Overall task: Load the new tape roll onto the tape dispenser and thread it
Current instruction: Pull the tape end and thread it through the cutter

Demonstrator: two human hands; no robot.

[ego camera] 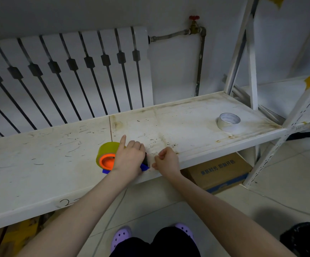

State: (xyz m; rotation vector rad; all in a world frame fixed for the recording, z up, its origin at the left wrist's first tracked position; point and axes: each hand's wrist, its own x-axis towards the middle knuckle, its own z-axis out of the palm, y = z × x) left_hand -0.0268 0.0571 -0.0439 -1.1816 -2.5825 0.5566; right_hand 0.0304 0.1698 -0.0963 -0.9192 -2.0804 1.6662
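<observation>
While your left hand (130, 160) presses down on the tape dispenser (144, 166), closed over its blue frame with the index finger stretched along the tape roll (106, 150), keep that pressure steady. The yellow-green roll sits on the orange hub (107, 161), at the front edge of the white shelf (196, 127), so loading appears done and threading is in hand. Your right hand (166, 161), at 3 o'clock from the dispenser, is pinched shut; whether it has the tape end between its fingertips cannot be told, as no strip is visible. Draw any free end out level and straight, adhesive side down, toward the cutter. An empty core (228, 124) lies at 2 o'clock, well apart.
</observation>
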